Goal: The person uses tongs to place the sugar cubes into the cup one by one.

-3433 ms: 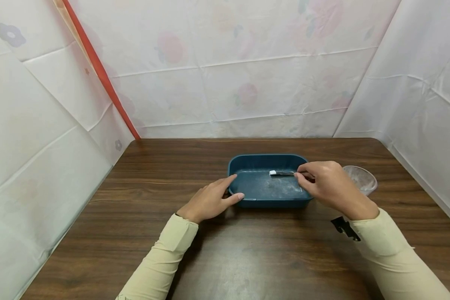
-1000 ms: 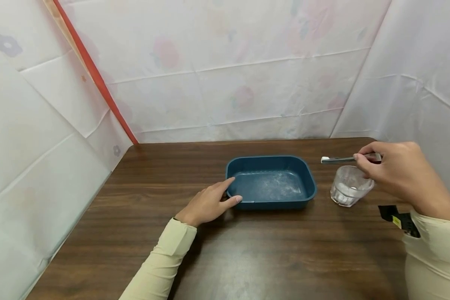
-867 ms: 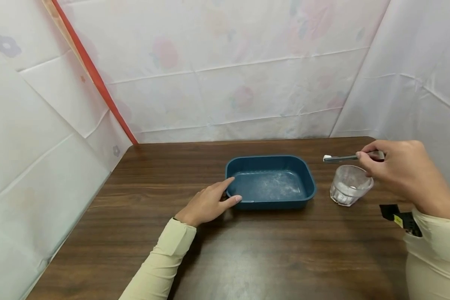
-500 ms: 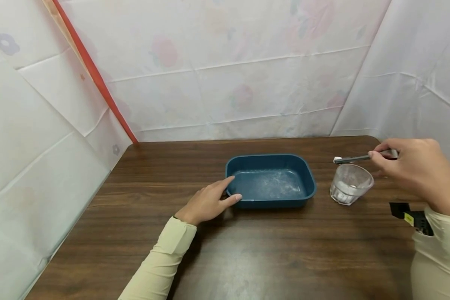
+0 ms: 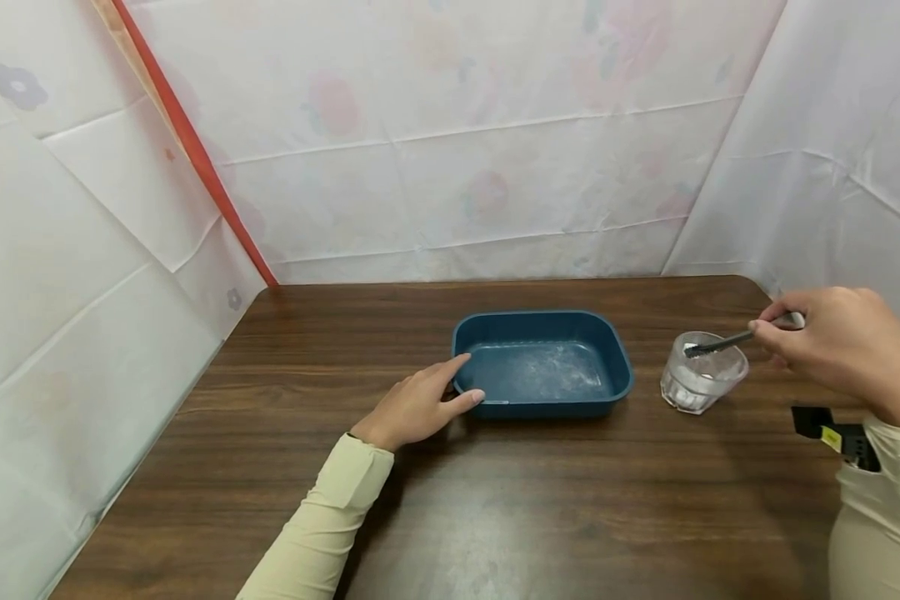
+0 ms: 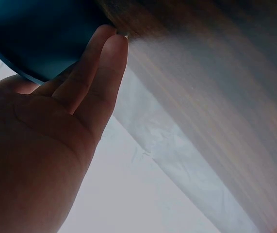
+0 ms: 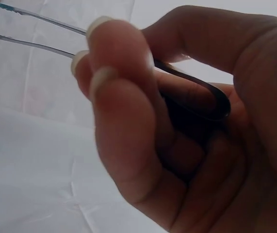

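In the head view my right hand (image 5: 832, 342) pinches a pair of small metal tongs (image 5: 735, 339) between thumb and fingers. Their tips dip down inside the rim of a clear glass tumbler (image 5: 675, 375) that holds white pieces at its bottom. The right wrist view shows the bent end of the tongs (image 7: 218, 104) within the palm and both arms reaching out to the left. My left hand (image 5: 416, 404) rests at the left end of a dark blue rectangular tub (image 5: 543, 409), thumb and index finger spread over its rim. The other fingers (image 6: 102, 92) lie straight along its outer wall.
The tub stands on a dark wood-grain table (image 5: 285, 467), left of the tumbler, with whitish smears on its floor. White patterned sheets (image 5: 450, 183) hang behind the table and at both sides. A red strip (image 5: 195, 150) runs down the left corner.
My right hand has moved right from over the tub with the white piece in the tongs, and the tongs' tips have lowered into the tumbler. My left hand has stayed at the tub.
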Tool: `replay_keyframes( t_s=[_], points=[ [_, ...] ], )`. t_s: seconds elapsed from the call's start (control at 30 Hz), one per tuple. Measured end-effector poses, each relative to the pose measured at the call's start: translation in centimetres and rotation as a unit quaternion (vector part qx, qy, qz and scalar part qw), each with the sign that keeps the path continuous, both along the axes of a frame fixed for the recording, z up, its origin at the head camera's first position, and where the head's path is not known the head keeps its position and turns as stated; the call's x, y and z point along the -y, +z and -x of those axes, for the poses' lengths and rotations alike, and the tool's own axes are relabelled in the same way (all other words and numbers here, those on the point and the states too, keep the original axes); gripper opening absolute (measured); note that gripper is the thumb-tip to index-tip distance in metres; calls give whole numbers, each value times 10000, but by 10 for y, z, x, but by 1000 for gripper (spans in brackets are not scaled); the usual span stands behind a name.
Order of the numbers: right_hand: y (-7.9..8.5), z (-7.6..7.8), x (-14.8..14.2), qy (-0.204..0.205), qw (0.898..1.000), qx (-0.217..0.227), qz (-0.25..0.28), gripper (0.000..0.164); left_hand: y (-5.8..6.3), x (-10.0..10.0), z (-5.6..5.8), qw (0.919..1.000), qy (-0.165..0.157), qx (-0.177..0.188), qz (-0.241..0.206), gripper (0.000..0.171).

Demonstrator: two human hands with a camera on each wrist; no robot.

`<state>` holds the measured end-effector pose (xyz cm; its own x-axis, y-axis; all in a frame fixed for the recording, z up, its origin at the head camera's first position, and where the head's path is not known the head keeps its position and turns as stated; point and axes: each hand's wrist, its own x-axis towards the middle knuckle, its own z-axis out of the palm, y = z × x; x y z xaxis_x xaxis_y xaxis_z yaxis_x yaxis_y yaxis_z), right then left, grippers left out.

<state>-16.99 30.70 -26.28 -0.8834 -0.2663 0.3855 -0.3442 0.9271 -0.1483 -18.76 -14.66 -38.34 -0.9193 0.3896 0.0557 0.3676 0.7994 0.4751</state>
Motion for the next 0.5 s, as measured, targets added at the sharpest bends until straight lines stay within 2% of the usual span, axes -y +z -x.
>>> replay_keyframes(
  t_s=[0.27,0.5],
  points=[
    [-8,11,-8,-30,9986,519,-26,15,-2,1,-2,10000,-28,30,-18,80],
    [-11,16,-10,-40,9987,502,-105,16,0,1,-1,10000,-39,-37,-47,80]
  ],
)
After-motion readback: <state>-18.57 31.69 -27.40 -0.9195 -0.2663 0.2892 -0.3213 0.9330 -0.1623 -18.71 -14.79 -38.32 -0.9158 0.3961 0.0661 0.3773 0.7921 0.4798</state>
